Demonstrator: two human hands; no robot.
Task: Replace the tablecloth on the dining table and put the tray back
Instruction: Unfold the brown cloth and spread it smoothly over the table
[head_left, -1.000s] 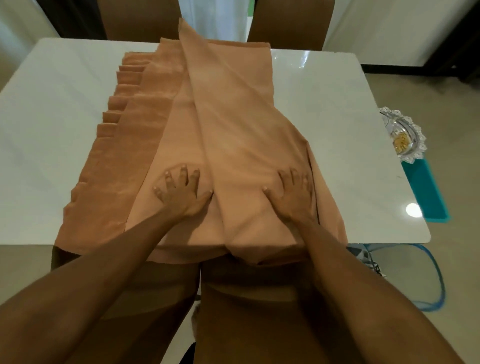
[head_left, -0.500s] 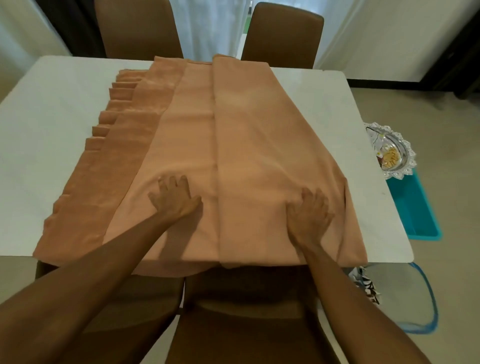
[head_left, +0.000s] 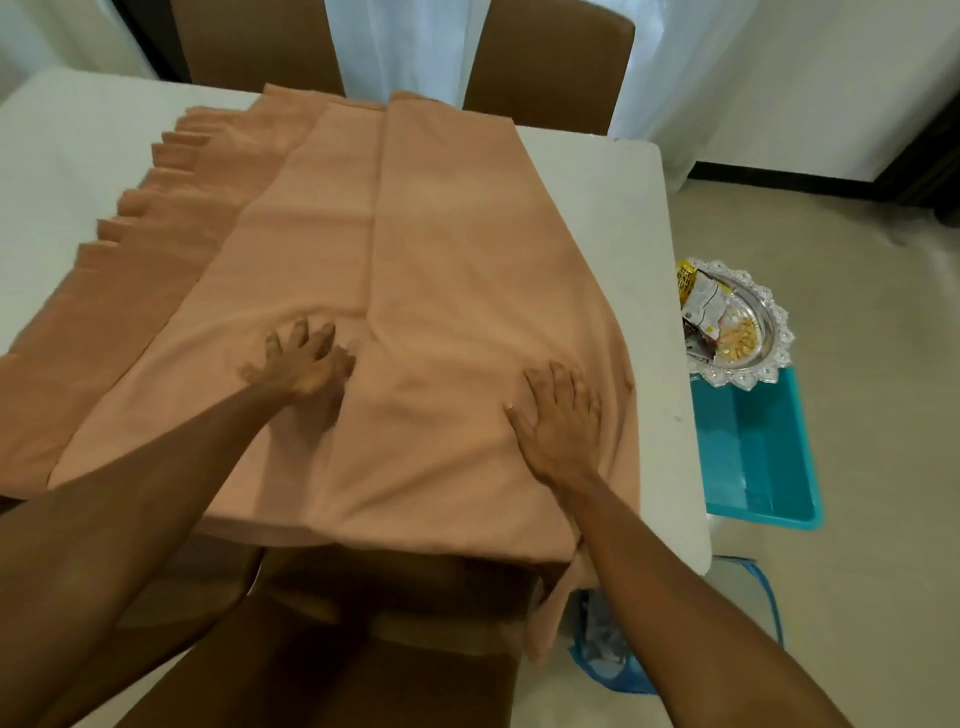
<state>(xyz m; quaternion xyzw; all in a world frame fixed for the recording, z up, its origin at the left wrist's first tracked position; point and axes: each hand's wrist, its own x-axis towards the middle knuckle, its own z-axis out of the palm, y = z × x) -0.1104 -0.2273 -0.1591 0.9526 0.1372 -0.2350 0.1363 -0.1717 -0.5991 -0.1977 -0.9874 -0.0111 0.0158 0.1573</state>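
head view looks down on the white dining table (head_left: 613, 218), where the folded peach tablecloth (head_left: 457, 249) lies in a long band from the far edge to the near edge, its near end hanging over. its pleated layers step out toward the left edge. off the right edge, on the floor, a teal tub (head_left: 753, 457) carries the silver tray (head_left: 776, 338) on its far rim, with packets inside. the left hand (head_left: 304, 364) presses the cloth beside the middle fold, fingers (head_left: 298, 332) spread and slightly bent, gripping nothing. the right hand (head_left: 561, 421) lies flat on the cloth toward the near right corner, fingers (head_left: 563, 382) straight and a little apart.
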